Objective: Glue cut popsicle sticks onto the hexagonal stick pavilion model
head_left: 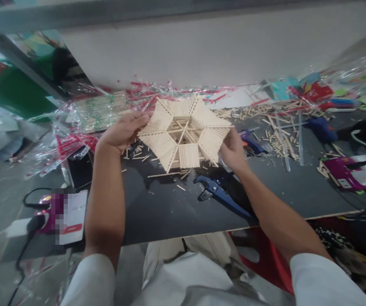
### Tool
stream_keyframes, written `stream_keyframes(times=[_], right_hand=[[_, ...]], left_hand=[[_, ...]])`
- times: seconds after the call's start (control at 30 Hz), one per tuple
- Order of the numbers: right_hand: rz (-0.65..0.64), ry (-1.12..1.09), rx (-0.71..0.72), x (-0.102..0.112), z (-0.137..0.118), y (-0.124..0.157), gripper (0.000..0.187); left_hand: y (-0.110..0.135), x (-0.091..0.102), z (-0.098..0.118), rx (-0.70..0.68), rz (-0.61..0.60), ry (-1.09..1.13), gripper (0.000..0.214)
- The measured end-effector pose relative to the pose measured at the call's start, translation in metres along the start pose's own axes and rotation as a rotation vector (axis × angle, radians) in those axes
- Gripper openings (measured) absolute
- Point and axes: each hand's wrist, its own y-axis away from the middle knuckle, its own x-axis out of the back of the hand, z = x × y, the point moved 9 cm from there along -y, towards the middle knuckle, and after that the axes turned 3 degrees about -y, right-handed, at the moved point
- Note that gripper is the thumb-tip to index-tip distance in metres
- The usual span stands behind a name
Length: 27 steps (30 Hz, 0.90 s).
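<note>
Head view: star-shaped stick model (189,156), open-centred, held up over dark table (138,214). Left hand (122,129): fingers gripping model's left edge. Right hand (233,154): fingers, partly hidden, gripping right edge. Blue cutter (224,196) on table, nearer wearer; loose sticks (278,142) scattered right.

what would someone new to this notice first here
Probably the pale stick star, held up at the centre between the left hand and the right hand, with a hole in its middle. Next might come the blue cutter on the dark table, just below the star and left of the right forearm. Loose sticks lie scattered beyond the right hand.
</note>
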Motion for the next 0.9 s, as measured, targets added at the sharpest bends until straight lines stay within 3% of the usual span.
stream_keyframes(times=[0.37, 0.7, 0.87, 0.9], right_hand=[[-0.035, 0.083, 0.0, -0.008, 0.002, -0.005, 0.031], [0.013, 0.079, 0.119, -0.001, 0.007, -0.002, 0.024], [0.203, 0.188, 0.091, 0.018, 0.017, 0.003, 0.022], [0.179, 0.204, 0.086, 0.017, 0.017, 0.004, 0.021]], left_hand=[[-0.019, 0.033, -0.046, 0.156, 0.204, 0.046, 0.015], [-0.029, 0.029, -0.067, 0.193, 0.112, 0.11, 0.027], [-0.03, 0.019, -0.075, 0.134, -0.052, 0.093, 0.028], [-0.029, 0.021, -0.077, 0.138, -0.054, 0.083, 0.025]])
